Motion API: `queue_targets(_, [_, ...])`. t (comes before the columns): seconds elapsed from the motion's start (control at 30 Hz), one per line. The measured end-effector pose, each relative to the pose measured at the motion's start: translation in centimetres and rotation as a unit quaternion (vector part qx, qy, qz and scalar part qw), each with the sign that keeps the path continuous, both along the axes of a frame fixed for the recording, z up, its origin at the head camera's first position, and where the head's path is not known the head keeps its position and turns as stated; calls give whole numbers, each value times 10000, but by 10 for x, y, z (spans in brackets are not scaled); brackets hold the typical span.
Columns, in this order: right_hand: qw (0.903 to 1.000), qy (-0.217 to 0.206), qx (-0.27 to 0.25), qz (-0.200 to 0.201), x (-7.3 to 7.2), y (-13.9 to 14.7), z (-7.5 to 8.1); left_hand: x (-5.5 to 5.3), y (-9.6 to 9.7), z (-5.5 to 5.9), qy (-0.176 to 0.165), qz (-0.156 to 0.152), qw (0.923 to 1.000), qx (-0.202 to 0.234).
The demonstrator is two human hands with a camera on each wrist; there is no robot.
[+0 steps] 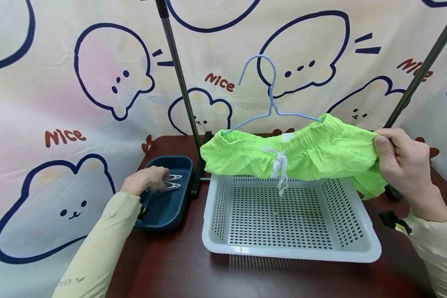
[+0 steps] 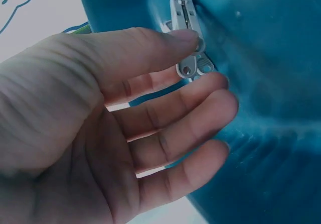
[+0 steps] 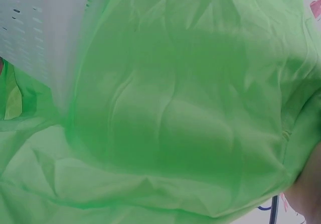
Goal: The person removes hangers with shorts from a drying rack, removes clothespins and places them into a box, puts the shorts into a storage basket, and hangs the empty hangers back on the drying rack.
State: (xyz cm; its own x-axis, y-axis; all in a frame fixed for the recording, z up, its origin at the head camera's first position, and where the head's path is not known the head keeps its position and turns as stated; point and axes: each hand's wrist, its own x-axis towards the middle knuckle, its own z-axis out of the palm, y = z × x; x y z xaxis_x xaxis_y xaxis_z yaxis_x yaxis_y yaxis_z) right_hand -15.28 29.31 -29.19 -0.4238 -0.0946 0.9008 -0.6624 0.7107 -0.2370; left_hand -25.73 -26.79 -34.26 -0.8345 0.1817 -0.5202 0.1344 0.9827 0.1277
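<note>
Your left hand pinches one of two clothespins (index fingertip hidden); your right hand grips one pair of lime-green drawstring shorts, fingertips out of sight.

two hands, two clips, two poles; one hanger, garment, basket, bin

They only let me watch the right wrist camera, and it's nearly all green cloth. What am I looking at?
Observer: The head view shows it whole: it looks like a pair of green shorts.
Visitor: And what is the other hand up to?
Observer: In the left wrist view, the left hand pinches a clothespin.
Visitor: Are the shorts on anything?
Observer: Yes, a blue hanger; the head view shows its hook rising above them.
</note>
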Motion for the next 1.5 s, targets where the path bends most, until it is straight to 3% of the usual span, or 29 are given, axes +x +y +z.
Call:
queue_targets(0.53, [10000,56,16,26,-1,0,0,0,-2,-1,269,12,9993,-246])
queue_targets(0.77, [10000,48,21,6,-1,0,0,1,-1,2,374,74,9993,-13])
queue_targets(0.93, [10000,62,34,10,-1,0,0,4,-2,7,650,-13,9977,190])
queue_targets(1.17, [10000,62,18,11,-1,0,-1,6,0,14,1153,-165,9915,584])
queue_targets(1.5, [10000,40,-26,11,-1,-2,0,12,17,30,1568,-240,9827,957])
